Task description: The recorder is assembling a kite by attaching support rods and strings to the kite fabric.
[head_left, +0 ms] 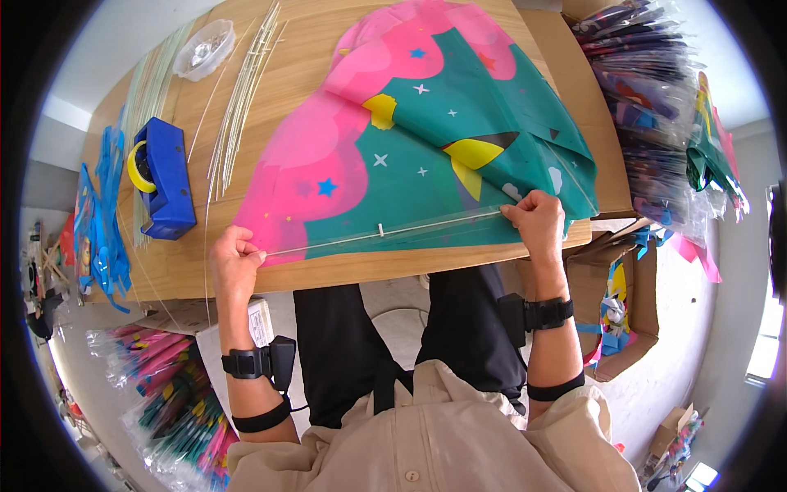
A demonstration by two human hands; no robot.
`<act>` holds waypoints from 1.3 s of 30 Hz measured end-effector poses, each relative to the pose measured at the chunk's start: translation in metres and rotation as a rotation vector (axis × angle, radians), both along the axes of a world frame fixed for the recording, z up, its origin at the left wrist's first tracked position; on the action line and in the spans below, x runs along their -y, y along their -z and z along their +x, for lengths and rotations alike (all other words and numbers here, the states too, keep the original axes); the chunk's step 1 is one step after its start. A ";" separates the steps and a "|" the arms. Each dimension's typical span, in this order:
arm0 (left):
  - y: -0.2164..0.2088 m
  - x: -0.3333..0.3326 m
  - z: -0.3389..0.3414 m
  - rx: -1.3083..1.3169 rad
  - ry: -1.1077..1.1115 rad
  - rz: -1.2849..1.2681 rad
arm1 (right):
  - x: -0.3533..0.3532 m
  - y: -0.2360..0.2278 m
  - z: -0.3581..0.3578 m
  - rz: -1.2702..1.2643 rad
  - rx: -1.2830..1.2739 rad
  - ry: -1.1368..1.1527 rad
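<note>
A kite sheet point(426, 156), pink with scalloped borders and green with stars and yellow shapes, lies partly folded on the table. Along its near edge runs a thin pale rod point(443, 218) with a small white sleeve point(380, 230) near its middle. My left hand point(236, 256) is closed, thumb and fingers pinching the rod's left end at the pink corner. At the other end, my right hand point(537, 228) pinches the rod against the green edge. My right fingertips partly hide what lies beneath them.
Left on the wooden table point(320, 283) are a blue tape dispenser point(170, 184), loose rods point(243, 102), a clear tub point(203, 51) and blue strips point(105, 213). Bagged goods point(648, 123) are stacked right; more bags point(176, 402) sit lower left. An open carton point(648, 316) holds scraps.
</note>
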State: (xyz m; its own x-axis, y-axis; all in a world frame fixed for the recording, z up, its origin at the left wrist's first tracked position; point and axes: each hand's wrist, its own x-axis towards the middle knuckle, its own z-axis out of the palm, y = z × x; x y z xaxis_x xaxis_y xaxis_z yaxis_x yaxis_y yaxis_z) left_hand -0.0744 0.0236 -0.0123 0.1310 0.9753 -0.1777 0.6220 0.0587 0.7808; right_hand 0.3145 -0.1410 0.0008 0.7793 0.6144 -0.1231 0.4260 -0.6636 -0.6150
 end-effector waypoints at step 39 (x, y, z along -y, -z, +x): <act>-0.001 0.001 0.002 -0.011 -0.015 -0.016 | 0.002 0.016 -0.007 0.104 0.179 -0.147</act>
